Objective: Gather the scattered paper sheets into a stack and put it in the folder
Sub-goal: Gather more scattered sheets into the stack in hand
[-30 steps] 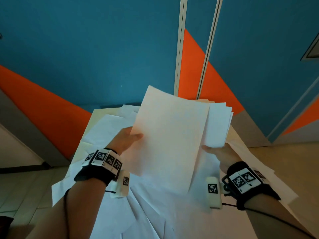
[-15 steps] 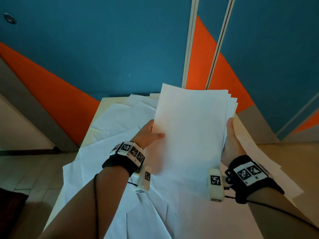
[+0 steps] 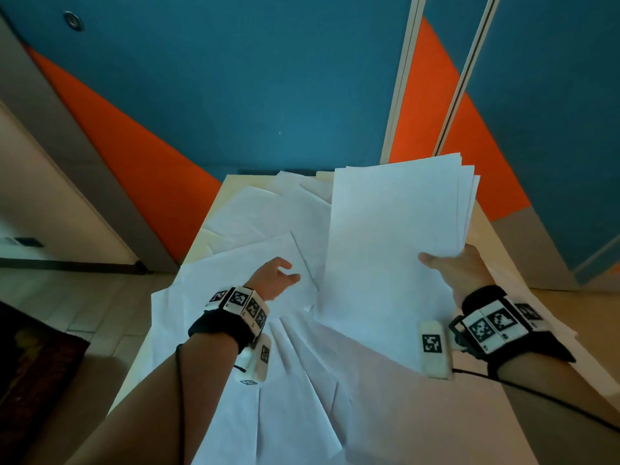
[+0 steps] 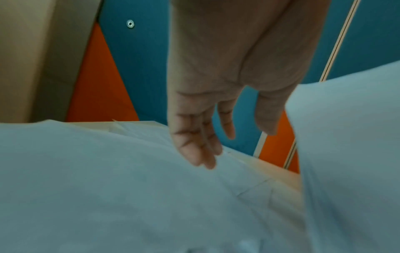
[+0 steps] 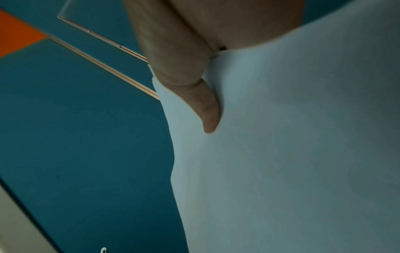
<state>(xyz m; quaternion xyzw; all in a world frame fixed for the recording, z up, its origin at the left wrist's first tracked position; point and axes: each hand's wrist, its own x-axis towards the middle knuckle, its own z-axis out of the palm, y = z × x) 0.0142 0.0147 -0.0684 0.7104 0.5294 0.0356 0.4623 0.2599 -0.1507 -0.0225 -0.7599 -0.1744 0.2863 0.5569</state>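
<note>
My right hand (image 3: 446, 268) pinches a stack of white paper sheets (image 3: 392, 250) at its right edge and holds it tilted above the table. In the right wrist view the thumb (image 5: 207, 109) presses flat on the stack (image 5: 303, 154). My left hand (image 3: 273, 276) hovers with relaxed fingers, holding nothing, just above the loose sheets (image 3: 255, 260) spread over the table. The left wrist view shows its fingers (image 4: 194, 137) hanging over a loose sheet (image 4: 108, 171), with the held stack (image 4: 350, 137) at the right. No folder can be made out.
Many white sheets (image 3: 302, 380) overlap across the pale wooden table (image 3: 493, 236), some hanging over its left and right edges. Behind it stands a blue and orange wall (image 3: 235, 95). Tiled floor (image 3: 67, 297) lies to the left.
My left hand has let go of the stack and dropped left toward the loose sheets. The right hand now holds the stack alone, shifted to the right.
</note>
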